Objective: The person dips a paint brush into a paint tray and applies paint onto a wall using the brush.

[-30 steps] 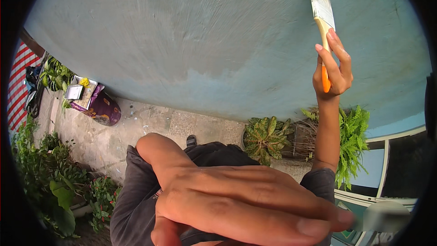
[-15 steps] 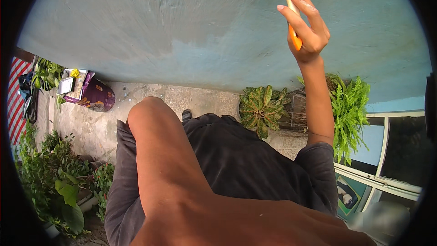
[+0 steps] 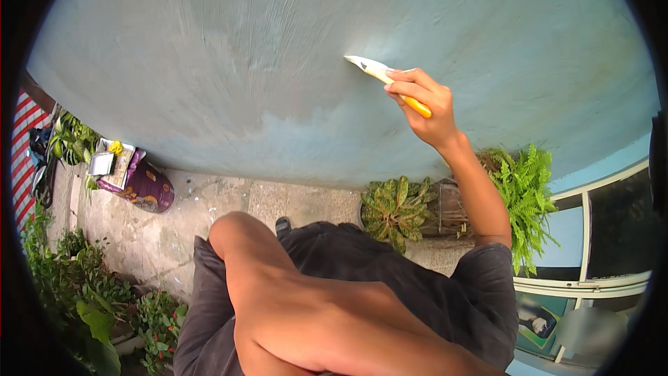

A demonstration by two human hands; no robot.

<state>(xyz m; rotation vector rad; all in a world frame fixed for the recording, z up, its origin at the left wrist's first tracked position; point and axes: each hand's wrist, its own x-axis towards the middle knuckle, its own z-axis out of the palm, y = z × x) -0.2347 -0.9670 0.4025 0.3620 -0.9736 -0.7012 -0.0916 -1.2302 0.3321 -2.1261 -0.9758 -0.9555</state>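
Observation:
My right hand grips a paintbrush by its pale and orange handle, fingers closed round it. The white bristle end points up and left, and its tip meets the blue-grey wall or lies very close to it. On the wall, a duller grey area with brush streaks spreads left of the brush, against lighter blue below and to the right. My left arm is bent across my body at the bottom, and its hand is out of view.
At the left, a purple bag stands near the wall with a tray on top. Below my right forearm are a variegated potted plant and a fern. White-framed windows stand at right; shrubs grow lower left.
My right hand has moved down and left along the wall with the paintbrush, which now points more to the left. My bent left arm has shifted, and the view has tilted slightly upward.

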